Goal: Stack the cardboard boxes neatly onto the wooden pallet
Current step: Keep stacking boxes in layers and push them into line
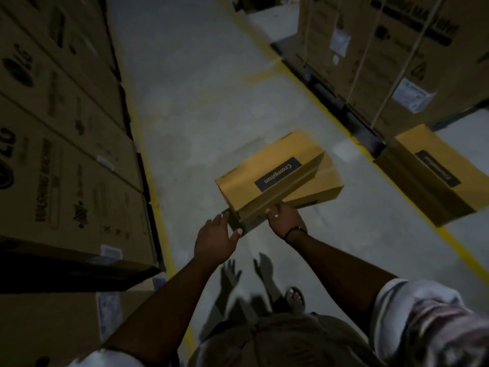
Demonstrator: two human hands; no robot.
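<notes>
A: Okay, grips first. Right one?

B: The right hand (284, 221) has its grip on the near end of the top box (267, 176), with the fingers curled over the lower edge. It's closed on cardboard, not just touching.

A: Left?

B: The left hand (214, 239) is spread, fingers straight, holding nothing. It sits just beside the box's near left corner. Whether it's in contact I can't tell, too blurry. My read is that it's placed to take the other side so the box lifts level.

A: Where's the box itself?

B: Low over the floor (206, 102), tilted and lying skewed across a second box (322, 189) of the same kind. I can't tell if its weight is on that one or in the hand.

A: Pallet?

B: I can't pick out a wooden one. A third box (434, 178) sits off to the right, near the foot of the strapped cartons (397, 49). Tall LG cartons (60, 144) wall the left side, with a yellow line (156, 181) along their base.

A: Stage?

B: Pickup, I'd say. None of the three small boxes looks neatly stacked yet. An end grip with one hand on a long box would let it swing, which is why the second hand is there.
</notes>
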